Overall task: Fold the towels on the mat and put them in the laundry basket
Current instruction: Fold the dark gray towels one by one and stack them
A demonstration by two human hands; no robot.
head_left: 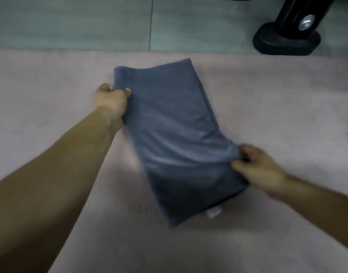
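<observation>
1. Now I am in the folding step. The towel (175,138) lies on the mat (51,79) as a long, narrow, layered strip running from far left to near right. A white tag (213,212) pokes out under its near end.
2. Judging by that shape, the lengthwise folds are made, and a crosswise fold or two is left before it is a compact bundle.
3. My left hand (112,101) grips the far-left corner of the strip, thumb on top of the cloth and fingers curled round the edge.
4. My right hand (257,168) pinches the right edge near the close end. Thumb and curled fingers bunch the cloth, which wrinkles toward that grip.
5. Neither hand is spread flat; both are closed on cloth. The near end looks blurred, and I cannot tell how much of the towel rests on the mat.
6. Next, I think, one end has to be carried over the other so the edges meet, then pressed flat. The layers along the right side sit a little offset and could slip apart if I lift carelessly.
7. The basket is not in view, so I will have to find it once the fold is done. Beyond the mat is grey floor (71,22), with a black stand (287,42) at far right.
</observation>
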